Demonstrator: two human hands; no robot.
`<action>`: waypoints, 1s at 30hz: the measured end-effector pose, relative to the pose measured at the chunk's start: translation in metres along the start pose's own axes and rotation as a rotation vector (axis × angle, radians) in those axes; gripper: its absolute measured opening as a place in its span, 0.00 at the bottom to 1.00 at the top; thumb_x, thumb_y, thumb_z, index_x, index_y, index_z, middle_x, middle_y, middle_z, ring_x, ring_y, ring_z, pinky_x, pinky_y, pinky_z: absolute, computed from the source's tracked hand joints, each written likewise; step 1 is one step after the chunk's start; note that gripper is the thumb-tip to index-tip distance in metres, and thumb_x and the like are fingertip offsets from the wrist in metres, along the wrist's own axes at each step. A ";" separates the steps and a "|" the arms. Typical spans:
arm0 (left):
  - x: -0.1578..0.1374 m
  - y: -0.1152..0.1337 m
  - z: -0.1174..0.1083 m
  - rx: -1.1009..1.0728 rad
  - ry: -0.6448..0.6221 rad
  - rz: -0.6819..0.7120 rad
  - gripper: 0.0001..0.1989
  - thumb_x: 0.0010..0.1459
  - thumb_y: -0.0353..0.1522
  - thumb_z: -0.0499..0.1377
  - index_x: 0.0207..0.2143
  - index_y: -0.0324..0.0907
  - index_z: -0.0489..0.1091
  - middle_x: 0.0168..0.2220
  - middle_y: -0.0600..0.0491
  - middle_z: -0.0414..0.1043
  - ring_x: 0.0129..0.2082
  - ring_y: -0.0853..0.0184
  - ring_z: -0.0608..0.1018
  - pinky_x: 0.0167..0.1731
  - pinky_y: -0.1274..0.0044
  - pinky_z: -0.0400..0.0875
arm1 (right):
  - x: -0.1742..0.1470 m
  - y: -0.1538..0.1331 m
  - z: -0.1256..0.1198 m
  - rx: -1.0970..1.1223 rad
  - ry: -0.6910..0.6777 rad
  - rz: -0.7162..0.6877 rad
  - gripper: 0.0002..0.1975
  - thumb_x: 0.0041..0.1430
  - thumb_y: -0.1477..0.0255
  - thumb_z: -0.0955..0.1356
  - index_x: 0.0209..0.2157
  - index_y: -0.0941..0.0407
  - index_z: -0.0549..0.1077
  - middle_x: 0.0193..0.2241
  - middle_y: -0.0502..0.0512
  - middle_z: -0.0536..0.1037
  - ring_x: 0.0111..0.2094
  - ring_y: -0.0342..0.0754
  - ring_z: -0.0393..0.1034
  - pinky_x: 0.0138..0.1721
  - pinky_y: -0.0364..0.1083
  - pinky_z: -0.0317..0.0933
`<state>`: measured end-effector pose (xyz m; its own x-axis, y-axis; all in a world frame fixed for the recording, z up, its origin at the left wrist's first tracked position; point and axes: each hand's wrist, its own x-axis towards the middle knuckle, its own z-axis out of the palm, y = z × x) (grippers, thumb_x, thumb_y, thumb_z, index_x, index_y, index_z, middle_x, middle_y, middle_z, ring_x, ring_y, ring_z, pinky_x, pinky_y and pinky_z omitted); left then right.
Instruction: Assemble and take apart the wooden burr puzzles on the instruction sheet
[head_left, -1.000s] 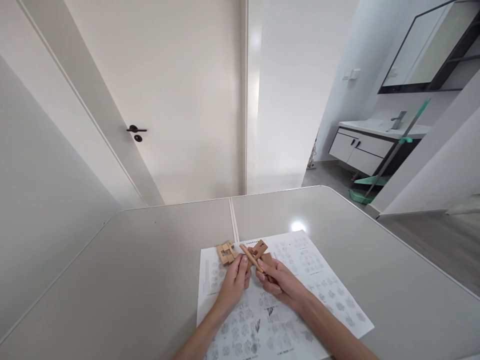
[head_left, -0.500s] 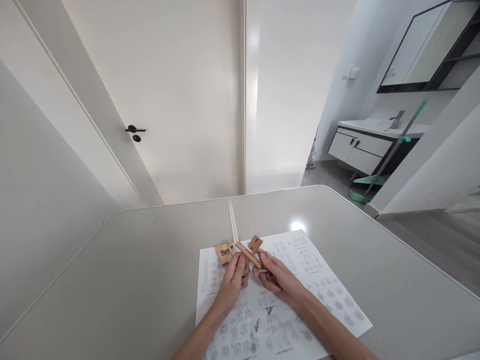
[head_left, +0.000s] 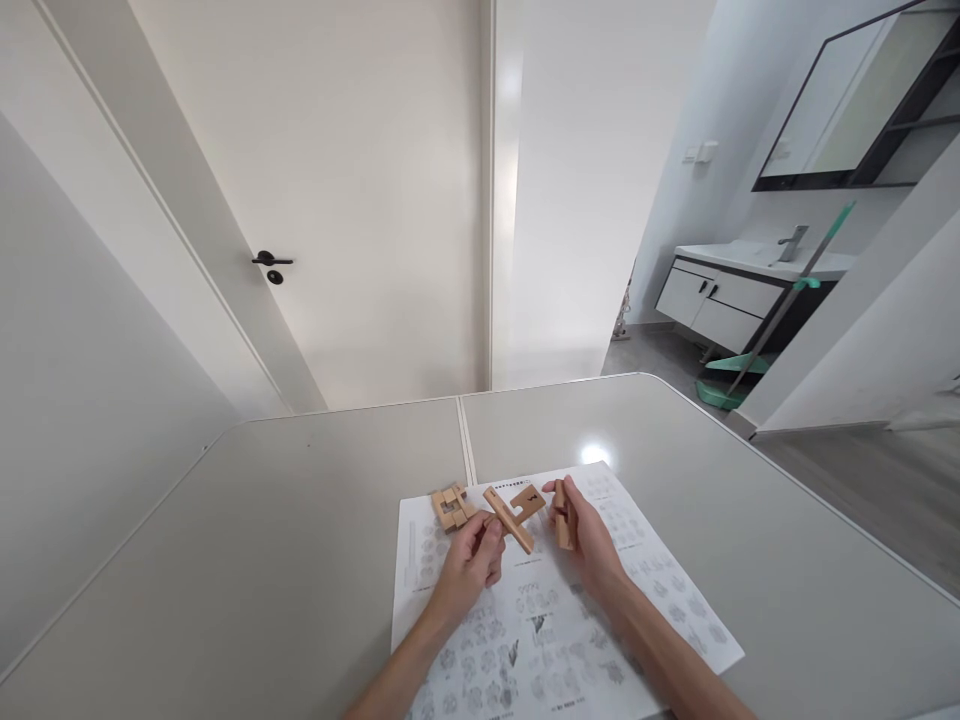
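My left hand (head_left: 474,552) pinches a pair of crossed wooden puzzle pieces (head_left: 511,518): a long bar slants across a flat piece that bears a small dark mark. Off to the right, my right hand (head_left: 589,535) is closed around a separate notched wooden puzzle piece (head_left: 562,520), held upright. A gap parts the two hands' pieces. Left of my left hand, an interlocked wooden block puzzle (head_left: 451,507) lies on the upper left of a printed instruction sheet (head_left: 660,590). Both hands are above this sheet, which carries several rows of small grey diagrams.
The grey table (head_left: 247,560) has a seam running back from the sheet. Behind its far edge stand a white door (head_left: 375,200) with a black handle (head_left: 270,259). At the right back are a washbasin cabinet (head_left: 720,290) and a green broom and dustpan (head_left: 721,392).
My right hand has moved right, away from my left, with the notched piece in its grip. The crossed pieces stay in my left hand, shifted slightly right and turned.
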<state>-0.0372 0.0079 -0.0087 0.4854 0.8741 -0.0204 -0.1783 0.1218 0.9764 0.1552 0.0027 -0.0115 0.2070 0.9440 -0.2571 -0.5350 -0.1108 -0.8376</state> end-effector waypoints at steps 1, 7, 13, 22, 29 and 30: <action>-0.001 0.000 0.000 0.003 -0.011 -0.001 0.22 0.65 0.51 0.56 0.31 0.45 0.56 0.22 0.64 0.44 0.20 0.74 0.48 0.19 0.80 0.47 | 0.001 -0.001 -0.001 0.039 -0.013 -0.002 0.20 0.58 0.50 0.72 0.37 0.53 0.77 0.21 0.45 0.61 0.21 0.42 0.56 0.22 0.41 0.56; -0.006 0.000 0.006 0.216 0.055 0.033 0.19 0.68 0.48 0.53 0.32 0.44 0.60 0.23 0.62 0.48 0.21 0.73 0.51 0.21 0.78 0.49 | 0.004 -0.008 -0.003 0.172 -0.074 0.007 0.18 0.56 0.55 0.75 0.38 0.54 0.74 0.20 0.42 0.57 0.17 0.40 0.45 0.15 0.41 0.46; -0.011 0.009 0.009 0.386 -0.029 0.024 0.18 0.69 0.46 0.54 0.33 0.42 0.66 0.25 0.60 0.53 0.23 0.71 0.56 0.23 0.78 0.51 | 0.001 -0.013 -0.006 0.067 -0.144 0.016 0.21 0.57 0.49 0.73 0.37 0.52 0.71 0.15 0.38 0.52 0.16 0.40 0.43 0.18 0.41 0.47; -0.012 0.013 0.011 0.452 -0.111 0.051 0.17 0.69 0.44 0.54 0.33 0.41 0.68 0.26 0.56 0.63 0.25 0.69 0.62 0.27 0.77 0.56 | -0.014 -0.019 0.005 -0.117 -0.336 0.046 0.24 0.58 0.45 0.70 0.35 0.53 0.69 0.17 0.40 0.58 0.16 0.37 0.42 0.17 0.39 0.41; -0.013 0.015 0.013 0.540 -0.142 0.053 0.17 0.68 0.44 0.54 0.31 0.42 0.67 0.26 0.57 0.62 0.24 0.69 0.61 0.27 0.77 0.55 | -0.012 -0.018 0.006 -0.146 -0.370 0.057 0.24 0.58 0.45 0.70 0.33 0.53 0.67 0.14 0.39 0.59 0.14 0.37 0.42 0.16 0.40 0.40; -0.013 0.016 0.013 0.555 -0.150 0.057 0.17 0.68 0.43 0.54 0.31 0.42 0.67 0.26 0.57 0.62 0.24 0.69 0.61 0.27 0.77 0.55 | -0.011 -0.018 0.005 -0.154 -0.368 0.058 0.24 0.59 0.45 0.70 0.32 0.52 0.67 0.14 0.39 0.59 0.14 0.37 0.42 0.16 0.40 0.39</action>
<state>-0.0350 -0.0076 0.0101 0.6116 0.7907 0.0263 0.2482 -0.2234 0.9426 0.1584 -0.0044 0.0088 -0.1424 0.9799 -0.1399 -0.4021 -0.1865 -0.8964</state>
